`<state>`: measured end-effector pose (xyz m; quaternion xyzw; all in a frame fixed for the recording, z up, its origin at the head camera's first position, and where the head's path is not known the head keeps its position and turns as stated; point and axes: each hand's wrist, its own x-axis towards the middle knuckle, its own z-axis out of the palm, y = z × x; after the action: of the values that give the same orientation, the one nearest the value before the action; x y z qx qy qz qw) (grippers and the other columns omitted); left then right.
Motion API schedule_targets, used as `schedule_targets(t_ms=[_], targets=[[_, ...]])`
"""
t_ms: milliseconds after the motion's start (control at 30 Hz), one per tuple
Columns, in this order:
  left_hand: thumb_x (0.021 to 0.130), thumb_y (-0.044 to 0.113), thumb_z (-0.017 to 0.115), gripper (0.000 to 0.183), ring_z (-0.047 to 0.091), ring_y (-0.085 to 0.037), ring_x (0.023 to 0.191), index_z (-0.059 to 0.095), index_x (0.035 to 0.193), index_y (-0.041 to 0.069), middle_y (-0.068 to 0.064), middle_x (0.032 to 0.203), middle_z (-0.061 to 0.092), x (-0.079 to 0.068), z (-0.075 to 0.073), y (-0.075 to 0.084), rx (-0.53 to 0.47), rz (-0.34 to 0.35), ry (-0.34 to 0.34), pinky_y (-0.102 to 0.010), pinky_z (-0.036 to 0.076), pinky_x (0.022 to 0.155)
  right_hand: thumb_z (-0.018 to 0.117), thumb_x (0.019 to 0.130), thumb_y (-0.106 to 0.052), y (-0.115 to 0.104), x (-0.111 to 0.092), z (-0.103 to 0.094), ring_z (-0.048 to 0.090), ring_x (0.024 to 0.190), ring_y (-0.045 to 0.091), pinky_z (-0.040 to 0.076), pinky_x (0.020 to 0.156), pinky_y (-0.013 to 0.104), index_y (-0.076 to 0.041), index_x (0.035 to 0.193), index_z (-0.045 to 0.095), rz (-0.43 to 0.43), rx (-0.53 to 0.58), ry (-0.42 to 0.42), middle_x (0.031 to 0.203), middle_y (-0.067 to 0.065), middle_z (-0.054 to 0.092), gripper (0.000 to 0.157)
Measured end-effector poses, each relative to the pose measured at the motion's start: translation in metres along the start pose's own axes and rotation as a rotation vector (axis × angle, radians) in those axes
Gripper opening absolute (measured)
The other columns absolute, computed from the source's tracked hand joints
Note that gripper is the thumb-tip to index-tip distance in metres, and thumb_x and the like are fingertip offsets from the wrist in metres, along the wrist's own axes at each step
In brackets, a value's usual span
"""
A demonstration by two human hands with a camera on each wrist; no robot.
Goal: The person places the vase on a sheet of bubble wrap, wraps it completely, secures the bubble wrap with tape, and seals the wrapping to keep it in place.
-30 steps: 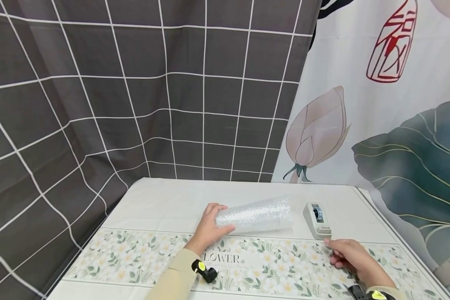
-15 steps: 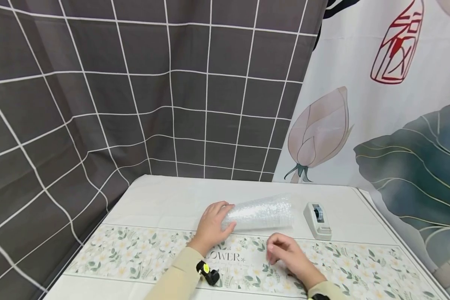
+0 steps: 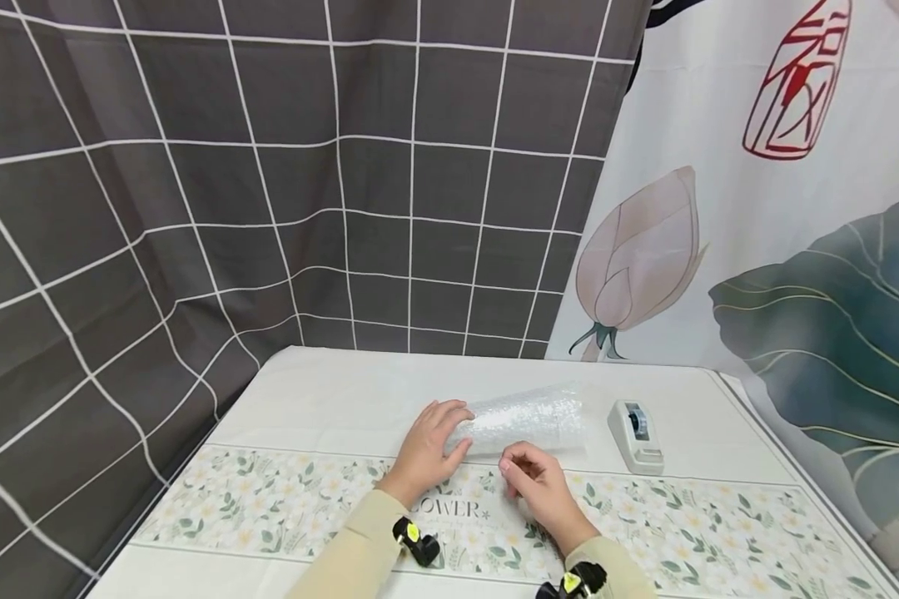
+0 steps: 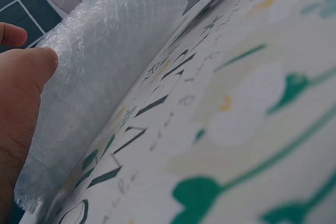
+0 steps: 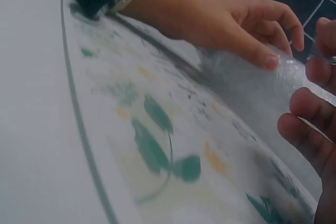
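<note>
A roll of clear bubble wrap [image 3: 532, 418] lies crosswise on the table. My left hand [image 3: 429, 449] grips its left end, thumb on the near side and fingers over the top. In the left wrist view the thumb presses the crinkled bubble wrap [image 4: 100, 61]. Just in front of the roll is my right hand [image 3: 543, 491], thumb and forefinger pinched together. Between those fingertips the right wrist view shows a small shiny bit of clear tape [image 5: 331, 60], mostly hidden. A white tape dispenser [image 3: 636, 439] with a small roll stands to the right of the wrap.
The white table cover [image 3: 345, 391] has a printed floral band [image 3: 285, 507] across the front. Behind it hangs a dark grey curtain [image 3: 374, 183] with white grid lines, and a lotus-print curtain [image 3: 644, 274] hangs at the right.
My right hand has moved left from the tape dispenser to the front of the bubble wrap. My left hand has shifted slightly right along the roll and keeps holding it.
</note>
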<state>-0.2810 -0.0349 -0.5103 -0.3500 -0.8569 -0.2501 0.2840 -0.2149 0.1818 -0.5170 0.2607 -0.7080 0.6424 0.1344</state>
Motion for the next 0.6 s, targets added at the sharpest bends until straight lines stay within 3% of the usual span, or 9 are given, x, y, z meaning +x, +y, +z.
schedule_targets(t_ms=[133, 267, 400, 600], targets=[[0.093, 0.025, 0.071, 0.041, 0.054, -0.024, 0.129, 0.056, 0.130, 0.018, -0.006, 0.138, 0.057, 0.000, 0.001, -0.002, 0.018, 0.030, 0.014, -0.044, 0.037, 0.115, 0.055, 0.100, 0.005, 0.000, 0.005, 0.009, 0.054, 0.050, 0.024, 0.051, 0.046, 0.034, 0.010, 0.096, 0.058, -0.010, 0.092, 0.039, 0.072, 0.022, 0.053, 0.007], [0.093, 0.025, 0.070, 0.045, 0.054, -0.025, 0.128, 0.052, 0.135, 0.020, -0.008, 0.138, 0.057, 0.001, 0.001, -0.003, 0.011, 0.055, 0.028, -0.043, 0.040, 0.112, 0.056, 0.101, 0.000, 0.000, 0.009, 0.019, 0.056, 0.051, 0.017, 0.052, 0.046, 0.032, 0.016, 0.099, 0.054, 0.077, 0.151, 0.099, 0.076, 0.021, 0.056, 0.017], [0.095, 0.023, 0.069, 0.047, 0.054, -0.026, 0.128, 0.049, 0.137, 0.024, -0.009, 0.138, 0.056, 0.001, 0.001, -0.003, -0.002, 0.063, 0.028, -0.044, 0.041, 0.111, 0.061, 0.101, -0.008, 0.000, 0.012, 0.027, 0.054, 0.049, 0.012, 0.051, 0.045, 0.029, 0.016, 0.100, 0.056, 0.199, 0.183, 0.175, 0.077, 0.011, 0.060, 0.025], [0.094, 0.023, 0.071, 0.044, 0.055, -0.027, 0.126, 0.056, 0.135, 0.028, -0.010, 0.138, 0.056, 0.000, 0.001, -0.002, 0.044, 0.077, 0.027, -0.045, 0.043, 0.108, 0.064, 0.099, -0.011, 0.000, 0.013, 0.032, 0.051, 0.047, 0.012, 0.048, 0.044, 0.025, 0.016, 0.102, 0.056, 0.310, 0.201, 0.235, 0.074, 0.007, 0.059, 0.029]])
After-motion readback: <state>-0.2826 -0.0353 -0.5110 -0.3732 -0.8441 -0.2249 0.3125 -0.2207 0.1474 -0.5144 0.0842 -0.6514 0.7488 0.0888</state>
